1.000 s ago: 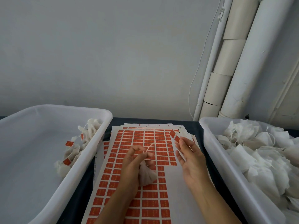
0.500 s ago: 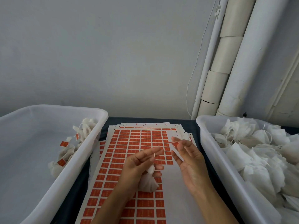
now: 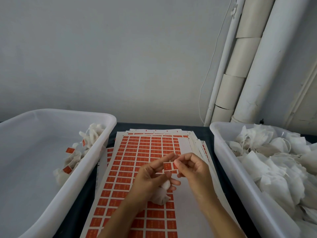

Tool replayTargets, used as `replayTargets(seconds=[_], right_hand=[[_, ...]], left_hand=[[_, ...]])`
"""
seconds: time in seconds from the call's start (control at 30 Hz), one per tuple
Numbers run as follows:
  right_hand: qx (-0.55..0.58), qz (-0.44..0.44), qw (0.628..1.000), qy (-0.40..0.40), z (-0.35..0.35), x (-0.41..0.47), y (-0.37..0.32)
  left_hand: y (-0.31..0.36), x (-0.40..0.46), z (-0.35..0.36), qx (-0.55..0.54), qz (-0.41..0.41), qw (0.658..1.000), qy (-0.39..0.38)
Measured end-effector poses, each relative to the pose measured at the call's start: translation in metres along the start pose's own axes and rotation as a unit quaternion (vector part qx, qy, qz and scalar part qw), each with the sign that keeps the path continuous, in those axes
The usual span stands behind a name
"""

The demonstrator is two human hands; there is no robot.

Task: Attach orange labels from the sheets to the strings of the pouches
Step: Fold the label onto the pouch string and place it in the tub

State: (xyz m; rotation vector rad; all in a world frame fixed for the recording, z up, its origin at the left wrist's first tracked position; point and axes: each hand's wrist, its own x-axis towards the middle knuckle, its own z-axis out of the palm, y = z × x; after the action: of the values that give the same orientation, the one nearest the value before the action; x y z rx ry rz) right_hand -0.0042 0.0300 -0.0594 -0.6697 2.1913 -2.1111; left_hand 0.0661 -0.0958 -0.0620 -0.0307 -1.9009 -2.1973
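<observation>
Hands together mid-worktop: left hand (image 3: 151, 176) grips pouch (image 3: 160, 194), right hand (image 3: 192, 169) pinches label (image 3: 169, 166). A second ago they were apart; right has brought the label over. String not discernible. Judged: wrapping step imminent, above sheets (image 3: 137, 152).

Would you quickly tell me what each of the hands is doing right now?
Left hand: holds a white pouch in its lower fingers, fingertips at the orange label.
Right hand: pinches that orange label.
</observation>
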Motion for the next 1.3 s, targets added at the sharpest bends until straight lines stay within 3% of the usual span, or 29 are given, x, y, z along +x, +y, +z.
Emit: replayTargets(seconds=[0.2,1.3], right_hand=[[-0.032,-0.021,0.999,0.03,0.0036,-0.0009,0.0035],[-0.072,-0.058,0.995,0.023,0.0045,0.0001,0.0069]], left_hand=[[-0.0023,0.0016,-0.0011,-0.012,-0.007,1.0,-0.006],[-0.0073,0.0038,-0.003,-0.013,-0.004,1.0,-0.023]])
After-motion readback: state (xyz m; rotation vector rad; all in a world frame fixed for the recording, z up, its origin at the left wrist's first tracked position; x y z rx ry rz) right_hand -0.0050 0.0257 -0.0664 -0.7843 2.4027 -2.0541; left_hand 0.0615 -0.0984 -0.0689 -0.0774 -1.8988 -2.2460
